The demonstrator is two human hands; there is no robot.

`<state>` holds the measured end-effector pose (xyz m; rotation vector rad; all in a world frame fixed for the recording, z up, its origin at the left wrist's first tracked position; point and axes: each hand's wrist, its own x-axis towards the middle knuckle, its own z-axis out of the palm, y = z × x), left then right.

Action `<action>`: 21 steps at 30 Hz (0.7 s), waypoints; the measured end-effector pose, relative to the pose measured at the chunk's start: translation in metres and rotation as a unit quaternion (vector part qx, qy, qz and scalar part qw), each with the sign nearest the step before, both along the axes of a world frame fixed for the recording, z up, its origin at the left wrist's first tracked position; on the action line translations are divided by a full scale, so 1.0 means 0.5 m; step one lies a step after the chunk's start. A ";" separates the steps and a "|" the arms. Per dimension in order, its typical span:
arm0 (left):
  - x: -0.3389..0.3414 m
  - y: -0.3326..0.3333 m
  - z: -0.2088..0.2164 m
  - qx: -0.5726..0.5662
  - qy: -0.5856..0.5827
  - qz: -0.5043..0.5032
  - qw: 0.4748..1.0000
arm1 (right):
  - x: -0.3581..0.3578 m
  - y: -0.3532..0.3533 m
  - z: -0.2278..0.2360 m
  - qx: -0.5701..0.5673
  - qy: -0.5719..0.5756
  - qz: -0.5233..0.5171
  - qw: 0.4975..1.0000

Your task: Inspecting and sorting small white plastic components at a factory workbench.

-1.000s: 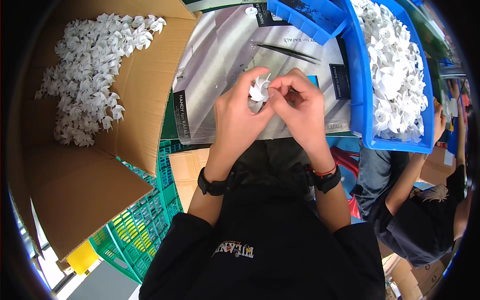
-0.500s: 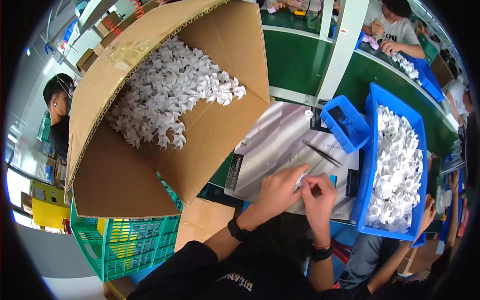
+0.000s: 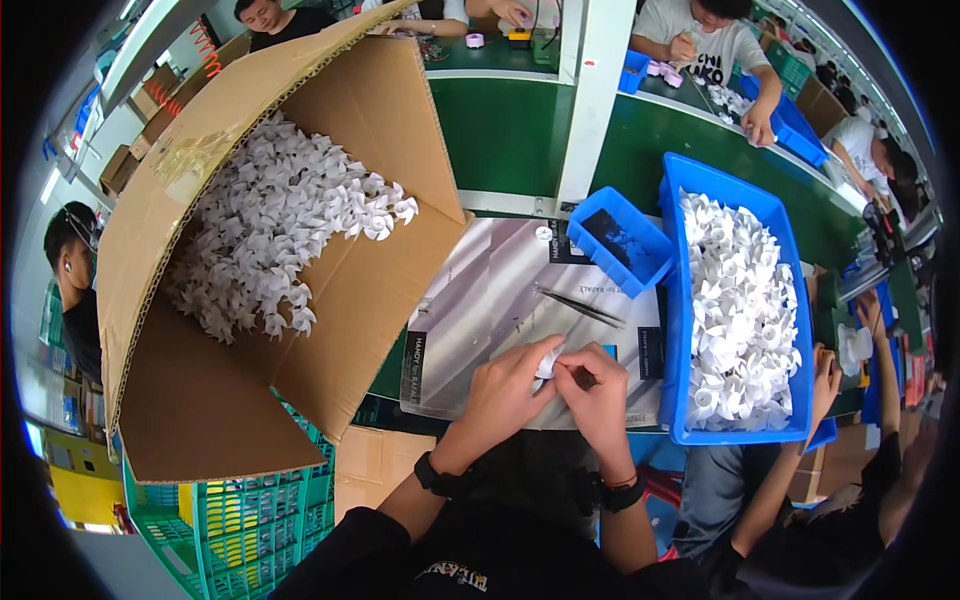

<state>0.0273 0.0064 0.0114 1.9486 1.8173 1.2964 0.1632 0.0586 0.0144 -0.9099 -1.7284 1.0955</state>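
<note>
White pinwheel: a small curled-blade flower shape (image 3: 546, 362), raised between the person's two hands above the counter.
Left hand: thumb and fingers (image 3: 508, 388) grasp the pinwheel from the left.
Right hand: thumb and forefinger (image 3: 597, 390) pinch its right edge; the tips overlap, so any finer part between them is too small to make out.
Handling: it looks very light, thin and springy, perhaps smooth; the blades would probably crease if squeezed, so the central hub seems the safer hold.
Counter: a glossy silver-streaked sheet (image 3: 465, 300) covers it, with black tweezers (image 3: 582, 306) lying beyond the hands.
Blue bins: a large bin (image 3: 677, 335) on the right brims with loose pinwheels (image 3: 740, 310); touching or just beside it, a small bin (image 3: 603, 266) holds dark bits.
Cardboard carton: open, tilted (image 3: 345, 310) on the left, a heap of pinwheels (image 3: 265, 225) inside; a green crate (image 3: 225, 540) below.
Room: a busy workshop, a white post (image 3: 595, 110), co-workers (image 3: 695, 45) at a green line opposite.
</note>
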 end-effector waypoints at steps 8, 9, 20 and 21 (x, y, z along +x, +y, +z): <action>-0.013 0.000 0.007 -0.091 -0.204 -0.038 0.974 | 0.013 0.029 -0.018 -0.115 0.107 0.019 0.987; -0.016 0.003 0.005 -0.050 -0.277 -0.028 0.959 | 0.025 0.041 0.003 -0.177 0.157 0.040 0.971; -0.062 0.002 -0.016 0.038 -0.591 0.039 0.804 | -0.023 0.079 0.014 -0.116 0.022 0.035 0.992; -0.059 0.003 -0.012 0.038 -0.611 0.029 0.790 | -0.022 0.079 -0.001 -0.121 0.015 0.044 0.992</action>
